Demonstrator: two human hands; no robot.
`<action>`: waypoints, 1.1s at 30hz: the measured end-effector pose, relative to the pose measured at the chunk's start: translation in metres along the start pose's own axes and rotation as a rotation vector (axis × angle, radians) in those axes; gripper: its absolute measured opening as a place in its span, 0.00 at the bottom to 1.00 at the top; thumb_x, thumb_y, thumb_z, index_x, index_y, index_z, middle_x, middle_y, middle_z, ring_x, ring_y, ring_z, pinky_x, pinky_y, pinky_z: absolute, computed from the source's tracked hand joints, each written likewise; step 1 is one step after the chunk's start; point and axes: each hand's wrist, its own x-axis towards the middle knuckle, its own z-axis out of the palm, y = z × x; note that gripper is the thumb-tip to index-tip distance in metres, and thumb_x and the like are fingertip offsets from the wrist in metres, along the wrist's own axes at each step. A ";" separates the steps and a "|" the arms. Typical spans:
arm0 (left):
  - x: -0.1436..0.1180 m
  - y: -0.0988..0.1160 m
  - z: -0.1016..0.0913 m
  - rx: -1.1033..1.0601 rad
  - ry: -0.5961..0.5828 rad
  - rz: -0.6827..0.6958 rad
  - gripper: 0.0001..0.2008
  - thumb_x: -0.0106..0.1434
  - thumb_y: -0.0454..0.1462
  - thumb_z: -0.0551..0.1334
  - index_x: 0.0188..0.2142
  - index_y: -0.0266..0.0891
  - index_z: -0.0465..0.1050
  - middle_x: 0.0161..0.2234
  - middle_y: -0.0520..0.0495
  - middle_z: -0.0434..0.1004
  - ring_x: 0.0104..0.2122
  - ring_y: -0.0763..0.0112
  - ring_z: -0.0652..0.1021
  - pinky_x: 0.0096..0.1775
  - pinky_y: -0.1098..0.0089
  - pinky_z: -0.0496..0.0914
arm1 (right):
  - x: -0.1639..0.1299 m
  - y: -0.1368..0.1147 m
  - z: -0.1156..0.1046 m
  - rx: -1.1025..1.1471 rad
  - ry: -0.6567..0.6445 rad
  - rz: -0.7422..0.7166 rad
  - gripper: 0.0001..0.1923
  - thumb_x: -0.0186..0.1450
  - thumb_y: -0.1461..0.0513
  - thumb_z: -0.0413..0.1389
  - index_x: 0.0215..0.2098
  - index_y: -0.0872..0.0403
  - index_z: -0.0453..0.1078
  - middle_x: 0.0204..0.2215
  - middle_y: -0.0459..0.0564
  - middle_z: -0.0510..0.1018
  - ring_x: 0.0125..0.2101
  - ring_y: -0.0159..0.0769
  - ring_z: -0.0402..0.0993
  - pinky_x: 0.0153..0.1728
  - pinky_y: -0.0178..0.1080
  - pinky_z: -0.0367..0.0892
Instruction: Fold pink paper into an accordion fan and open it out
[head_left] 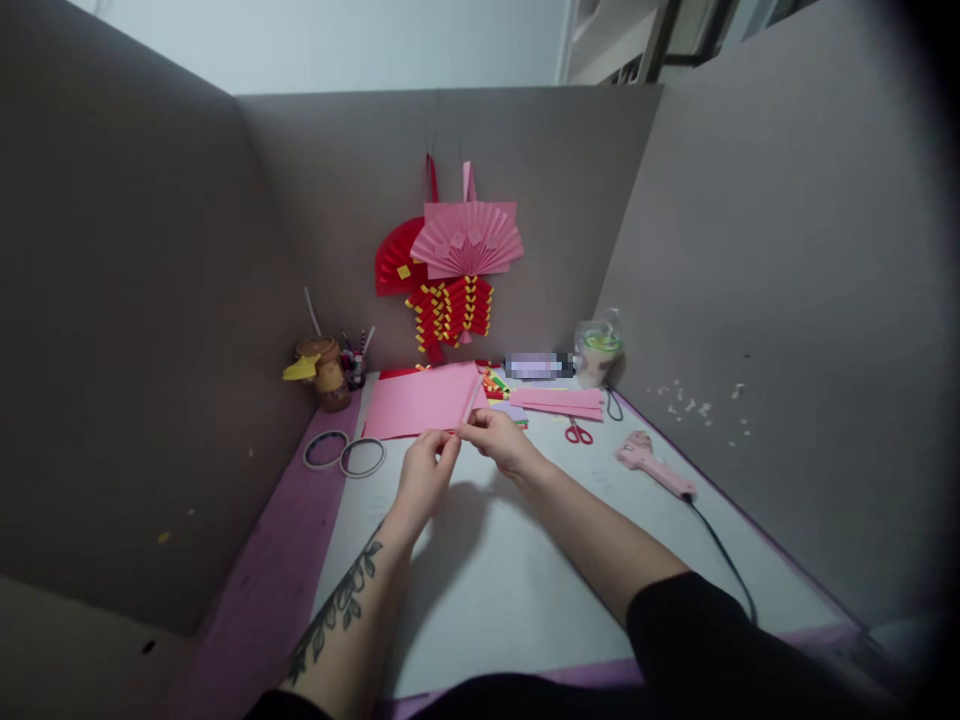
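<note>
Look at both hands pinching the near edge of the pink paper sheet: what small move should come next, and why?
Probably press that pinched edge flat and run the fingertips along it to set a crease. The left hand and right hand both grip the near edge of the pink paper sheet, a narrow strip along its right side looks already turned up, and a pleated pink paper fan hangs on the wall behind.

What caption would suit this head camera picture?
Both hands, left hand and right hand, pinch the near edge of a pink paper sheet on the table.

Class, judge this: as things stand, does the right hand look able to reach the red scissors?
Probably yes: the scissors lie on bare table just beyond the right hand, nothing between, though it now pinches the pink paper.
</note>
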 end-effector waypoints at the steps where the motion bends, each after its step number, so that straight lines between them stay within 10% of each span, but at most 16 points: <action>1: 0.000 0.000 0.000 -0.003 -0.015 0.011 0.14 0.63 0.43 0.53 0.26 0.38 0.68 0.24 0.52 0.70 0.27 0.73 0.69 0.31 0.73 0.62 | 0.001 -0.001 -0.002 0.015 0.020 -0.005 0.19 0.46 0.51 0.63 0.19 0.54 0.61 0.12 0.36 0.59 0.15 0.23 0.50 0.17 0.31 0.45; 22: -0.004 0.010 -0.004 0.031 -0.137 0.114 0.13 0.65 0.41 0.51 0.27 0.39 0.68 0.27 0.49 0.70 0.29 0.70 0.70 0.33 0.71 0.62 | 0.016 -0.041 -0.071 0.356 0.353 -0.178 0.21 0.44 0.53 0.66 0.21 0.52 0.58 0.13 0.36 0.56 0.13 0.21 0.46 0.13 0.29 0.41; 33: -0.001 -0.001 0.000 0.073 -0.057 0.077 0.14 0.65 0.43 0.51 0.27 0.39 0.67 0.26 0.50 0.70 0.28 0.70 0.69 0.32 0.70 0.62 | 0.005 -0.008 -0.013 0.169 -0.048 0.147 0.21 0.43 0.52 0.67 0.21 0.56 0.64 0.12 0.36 0.58 0.13 0.21 0.48 0.13 0.30 0.41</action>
